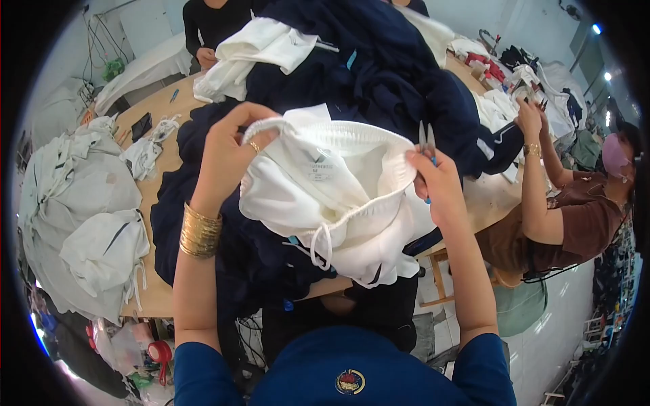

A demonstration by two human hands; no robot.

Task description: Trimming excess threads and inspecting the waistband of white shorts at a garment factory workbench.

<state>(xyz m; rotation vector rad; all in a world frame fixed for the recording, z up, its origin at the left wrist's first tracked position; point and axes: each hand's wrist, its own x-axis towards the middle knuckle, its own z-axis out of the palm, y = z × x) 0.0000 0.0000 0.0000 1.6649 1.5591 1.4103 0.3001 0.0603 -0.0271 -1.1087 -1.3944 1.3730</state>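
A pair of white drawstring pants (379, 237) hangs between my hands, its elastic waist stretched wide so the inside of the back panel shows. My left hand (233, 149) is closed on the waistband's left side, with some fingers hidden behind the cloth. At the other end of the waistband, my right hand (437, 183) pinches the edge and also holds small thread snips (426, 135), blades pointing up. From the front of the waist dangles a looped white drawstring (321, 247). Dark navy garments (359, 74) lie heaped beneath and beyond the pants.
White garments (88, 196) pile up at the left of the wooden table (159, 284). On the right a seated co-worker (575, 223) raises both hands. Another person (210, 34) stands across the table, near folded white garments (264, 51). A wooden stool (437, 277) stands below the table edge.
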